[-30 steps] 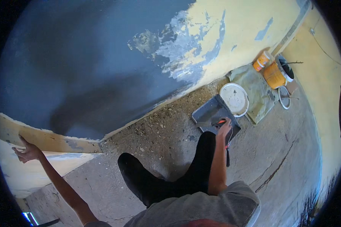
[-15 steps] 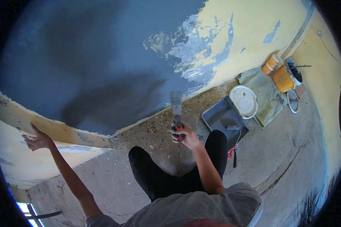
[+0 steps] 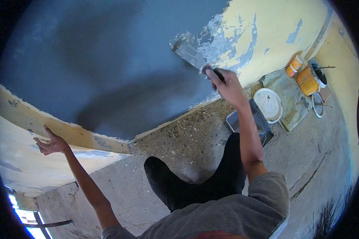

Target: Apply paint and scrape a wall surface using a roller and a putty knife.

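Observation:
My right hand (image 3: 227, 85) is closed round the dark handle of a putty knife (image 3: 190, 55). Its wide metal blade is up at the grey-painted wall (image 3: 119, 51), at the left end of a patchy, rough strip (image 3: 223, 44) where grey meets yellow. Whether the blade presses on the surface, I cannot tell for sure. Off to the left, my left hand (image 3: 54, 144) is at the edge of a yellowish wall ledge (image 3: 79, 135). Its thumb and fingers are apart, and it holds nothing that I can make out.
Right of my knees stands a dark paint tray (image 3: 263, 123), partly behind my right forearm. Beyond it are a white round lid (image 3: 268, 104), a stained sheet (image 3: 293, 99), an orange bucket (image 3: 309, 81) with a stick, and a smaller orange tub (image 3: 295, 65). Crumbs litter the floor (image 3: 187, 139).
My right hand has risen from above the floor, bringing the putty knife up to the wall, its blade now slanting left. My left hand remains at the ledge. The whole view has shifted slightly.

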The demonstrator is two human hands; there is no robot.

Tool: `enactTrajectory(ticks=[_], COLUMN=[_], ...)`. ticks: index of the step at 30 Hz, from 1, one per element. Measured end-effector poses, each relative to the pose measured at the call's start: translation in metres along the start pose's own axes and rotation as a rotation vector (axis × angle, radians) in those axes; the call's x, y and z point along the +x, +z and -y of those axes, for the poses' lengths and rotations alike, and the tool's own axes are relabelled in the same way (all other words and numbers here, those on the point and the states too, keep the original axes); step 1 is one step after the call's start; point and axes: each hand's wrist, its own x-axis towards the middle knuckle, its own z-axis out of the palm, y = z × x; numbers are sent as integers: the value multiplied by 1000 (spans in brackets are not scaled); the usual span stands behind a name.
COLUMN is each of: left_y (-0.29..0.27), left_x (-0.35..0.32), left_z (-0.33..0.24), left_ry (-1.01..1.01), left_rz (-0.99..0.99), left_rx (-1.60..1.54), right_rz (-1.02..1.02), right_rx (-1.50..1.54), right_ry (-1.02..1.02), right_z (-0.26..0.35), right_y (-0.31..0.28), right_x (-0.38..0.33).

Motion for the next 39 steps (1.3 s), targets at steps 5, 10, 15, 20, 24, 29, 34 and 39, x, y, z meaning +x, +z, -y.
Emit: enactTrajectory(ticks=[5, 10, 15, 20, 24, 29, 34, 39], left_y=[1, 3, 2, 3, 3, 0, -3, -6], left_x=[-1, 0, -2, -3, -2, -3, -3, -2], left_z=[2, 7, 7, 8, 9, 5, -4, -7], left_ry=[2, 2, -13, 30, 40, 9, 16, -17], left_rz=[-43, 9, -20, -28, -17, -4, -30, -9], left_rx=[-64, -11, -70, -13, -15, -57, -29, -63], right_rz=[162, 124, -174, -145, -127, -220, -251, -300], right_rx=[-86, -82, -418, -336, -279, -356, -522, -626], right_ry=[-111, 113, 244, 164, 27, -169, -176, -279], right_z=[0, -86, -209, -209, -129, -34, 18, 40], right_y=[-8, -9, -20, -17, -6, 4, 11, 21], right_x=[41, 42, -50, -98, -65, -25, -3, 4])
